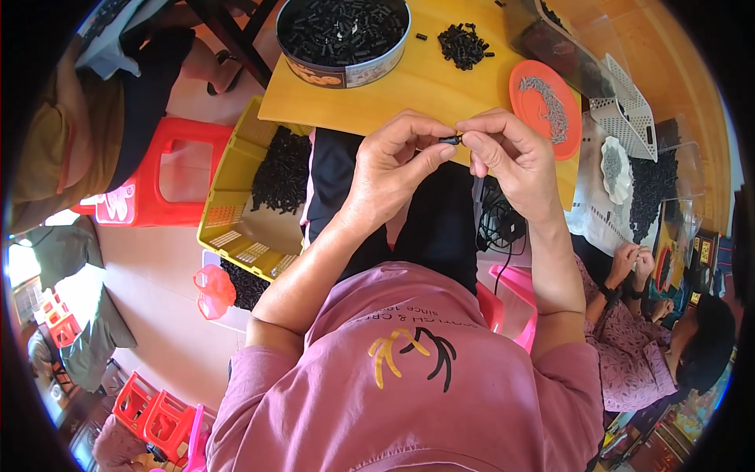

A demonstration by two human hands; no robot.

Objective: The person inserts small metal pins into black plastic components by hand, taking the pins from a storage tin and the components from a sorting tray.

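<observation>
My left hand (393, 161) and my right hand (507, 149) meet just in front of the near edge of a low yellow wooden table (409, 86). Together their fingertips pinch one small black cylindrical part (451, 140). On the table beyond them stand a round tin (343, 35) full of black parts, a loose pile of black parts (464, 43) and an orange plate (545, 106) holding thin grey metal pieces.
A yellow plastic crate (252, 189) with black parts sits on the floor at my left, beside a red plastic stool (161, 177). White baskets (629, 110) and more black parts lie at the right. One person sits at the left, another at the lower right.
</observation>
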